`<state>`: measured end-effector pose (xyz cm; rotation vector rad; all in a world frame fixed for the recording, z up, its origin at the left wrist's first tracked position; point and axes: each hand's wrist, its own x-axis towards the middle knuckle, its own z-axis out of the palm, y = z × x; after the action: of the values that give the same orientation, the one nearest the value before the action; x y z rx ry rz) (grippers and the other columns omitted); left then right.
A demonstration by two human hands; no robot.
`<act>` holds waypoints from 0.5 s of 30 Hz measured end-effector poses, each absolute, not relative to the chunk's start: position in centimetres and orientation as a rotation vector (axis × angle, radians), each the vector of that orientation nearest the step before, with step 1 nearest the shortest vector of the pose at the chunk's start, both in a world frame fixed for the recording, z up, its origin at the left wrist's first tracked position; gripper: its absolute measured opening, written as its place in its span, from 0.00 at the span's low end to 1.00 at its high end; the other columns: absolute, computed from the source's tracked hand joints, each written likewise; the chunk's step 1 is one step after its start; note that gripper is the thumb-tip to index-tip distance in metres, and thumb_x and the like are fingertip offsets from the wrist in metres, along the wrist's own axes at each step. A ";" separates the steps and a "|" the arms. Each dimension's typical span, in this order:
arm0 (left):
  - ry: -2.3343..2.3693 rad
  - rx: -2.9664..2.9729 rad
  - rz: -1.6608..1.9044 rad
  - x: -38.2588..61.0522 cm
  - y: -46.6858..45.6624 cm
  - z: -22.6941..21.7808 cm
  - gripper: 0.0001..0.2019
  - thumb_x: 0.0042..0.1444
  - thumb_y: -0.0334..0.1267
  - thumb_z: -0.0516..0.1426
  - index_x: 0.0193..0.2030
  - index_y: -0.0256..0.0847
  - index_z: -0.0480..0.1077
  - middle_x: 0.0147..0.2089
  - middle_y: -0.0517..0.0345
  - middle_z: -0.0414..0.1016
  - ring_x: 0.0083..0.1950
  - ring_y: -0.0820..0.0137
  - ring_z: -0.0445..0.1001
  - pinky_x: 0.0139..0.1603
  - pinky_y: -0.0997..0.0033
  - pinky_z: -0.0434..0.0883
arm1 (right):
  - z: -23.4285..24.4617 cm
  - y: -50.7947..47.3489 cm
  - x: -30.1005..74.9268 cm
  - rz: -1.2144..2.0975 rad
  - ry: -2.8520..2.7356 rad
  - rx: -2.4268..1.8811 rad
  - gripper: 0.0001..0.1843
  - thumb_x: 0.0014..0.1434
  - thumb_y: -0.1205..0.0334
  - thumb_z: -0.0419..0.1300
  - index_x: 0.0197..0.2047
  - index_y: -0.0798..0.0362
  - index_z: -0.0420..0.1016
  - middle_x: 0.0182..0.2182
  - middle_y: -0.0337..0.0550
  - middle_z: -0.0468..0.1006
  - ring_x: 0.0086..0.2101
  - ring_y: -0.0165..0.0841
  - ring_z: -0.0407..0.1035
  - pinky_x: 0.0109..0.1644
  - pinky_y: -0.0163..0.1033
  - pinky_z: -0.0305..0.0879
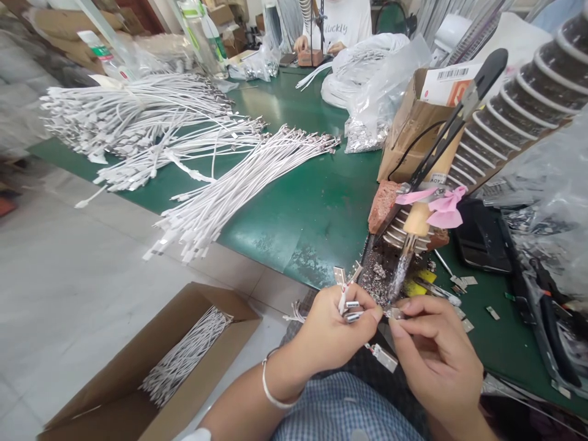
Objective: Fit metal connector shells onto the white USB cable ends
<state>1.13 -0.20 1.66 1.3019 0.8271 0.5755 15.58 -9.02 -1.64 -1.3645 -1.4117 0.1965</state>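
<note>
My left hand (331,331) is closed around a small bunch of white cable ends with metal connectors (348,304), held over my lap. My right hand (432,349) pinches a tiny metal connector piece (394,313) right under the tip of a fixed soldering iron (407,257). The iron's wooden handle (420,214) carries a pink ribbon and slopes down from a stand at the green table's (312,208) near edge. Solder residue lies on the dark patch (376,275) under the tip.
Bundles of white cables (239,184) lie across the table. A cardboard box (151,367) on the floor at the left holds more cables. A brown box (413,122), plastic bags and a black tray (482,236) stand on the right. Another person (337,27) sits at the far end.
</note>
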 end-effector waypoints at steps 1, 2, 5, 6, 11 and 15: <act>0.828 1.302 0.574 1.1 -0.2 1.7 0.06 0.52 0.37 0.58 0.27 0.38 0.67 0.20 0.68 0.61 0.22 0.79 0.55 0.24 0.77 0.57 | -1.6 -9.1 15.6 0.191 -1.419 -1.363 0.10 0.58 0.76 0.62 0.38 0.52 0.74 0.40 0.42 0.72 0.40 0.32 0.71 0.44 0.38 0.72; 0.830 1.302 0.572 1.1 -0.2 1.7 0.07 0.52 0.37 0.58 0.27 0.38 0.67 0.20 0.67 0.61 0.22 0.78 0.55 0.24 0.77 0.57 | -1.7 -9.1 15.6 0.188 -1.427 -1.365 0.09 0.58 0.76 0.62 0.38 0.52 0.74 0.40 0.42 0.72 0.41 0.32 0.71 0.44 0.38 0.72; 0.837 1.297 0.566 1.1 -0.1 1.8 0.07 0.52 0.38 0.58 0.27 0.38 0.67 0.20 0.67 0.61 0.22 0.78 0.56 0.24 0.77 0.57 | -1.7 -9.1 15.7 0.188 -1.442 -1.370 0.08 0.58 0.76 0.63 0.37 0.53 0.74 0.41 0.43 0.72 0.41 0.31 0.71 0.43 0.37 0.71; 0.838 1.294 0.565 1.1 -0.1 1.9 0.07 0.52 0.38 0.58 0.27 0.38 0.67 0.20 0.67 0.61 0.22 0.78 0.55 0.24 0.77 0.57 | -1.8 -9.1 15.8 0.186 -1.444 -1.372 0.08 0.58 0.76 0.63 0.37 0.53 0.74 0.41 0.43 0.72 0.41 0.31 0.71 0.43 0.37 0.71; 0.844 1.278 0.545 1.0 -0.4 1.6 0.06 0.51 0.35 0.59 0.26 0.39 0.66 0.18 0.70 0.58 0.21 0.79 0.54 0.23 0.77 0.56 | -1.8 -9.3 15.8 0.161 -1.493 -1.359 0.09 0.58 0.76 0.62 0.38 0.54 0.73 0.41 0.42 0.71 0.41 0.30 0.71 0.46 0.36 0.70; 0.850 1.272 0.509 0.8 -0.7 1.3 0.06 0.51 0.34 0.59 0.26 0.39 0.66 0.17 0.71 0.55 0.20 0.80 0.51 0.23 0.77 0.55 | -1.9 -9.6 15.6 0.132 -1.546 -1.342 0.09 0.58 0.78 0.61 0.39 0.55 0.73 0.41 0.43 0.72 0.42 0.29 0.71 0.47 0.35 0.71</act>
<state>0.76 -0.74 1.33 1.2721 0.8501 0.5088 15.58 -9.64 -1.91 -1.3416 -1.5458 0.1315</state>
